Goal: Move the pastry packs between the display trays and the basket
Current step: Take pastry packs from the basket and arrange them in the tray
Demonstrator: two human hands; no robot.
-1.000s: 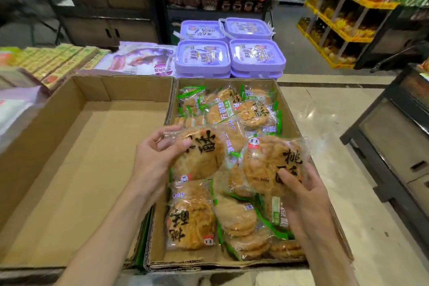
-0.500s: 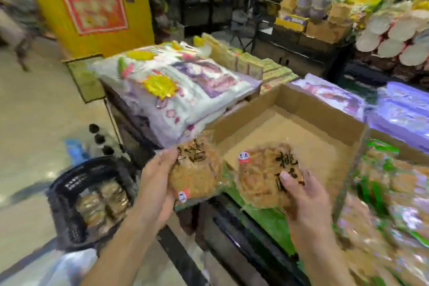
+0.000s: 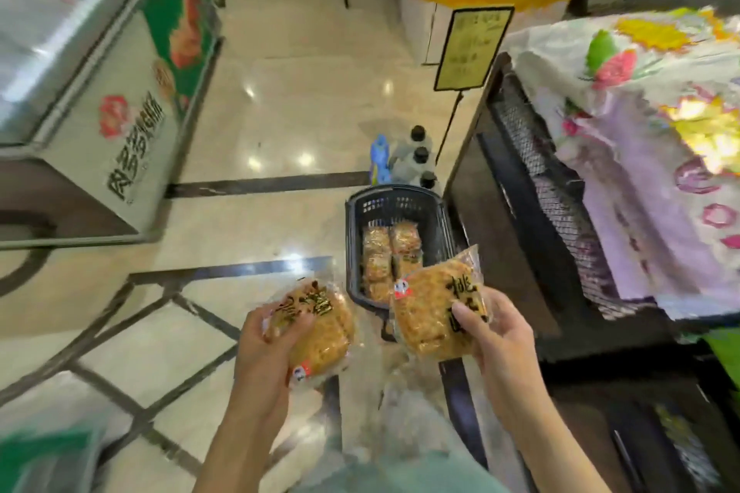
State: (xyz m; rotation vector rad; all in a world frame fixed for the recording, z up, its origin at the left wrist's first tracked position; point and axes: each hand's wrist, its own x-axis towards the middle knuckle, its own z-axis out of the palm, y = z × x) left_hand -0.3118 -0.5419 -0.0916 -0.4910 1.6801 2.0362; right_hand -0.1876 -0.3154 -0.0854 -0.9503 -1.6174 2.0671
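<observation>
Open tiled floor (image 3: 312,100) flanks the basket (image 3: 354,252); left hand (image 3: 266,348) and right hand (image 3: 496,336) each seemingly grip 1 pastry pack (image 3: 430,316).

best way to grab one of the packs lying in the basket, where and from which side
Come straight down through the open top of the basket, since its walls close off every side. The packs lie flat and close together, so pinch the loose wrapper edge of a top one rather than the round pastry. Both hands are full now: the left hand and right hand each hold a pack.
</observation>
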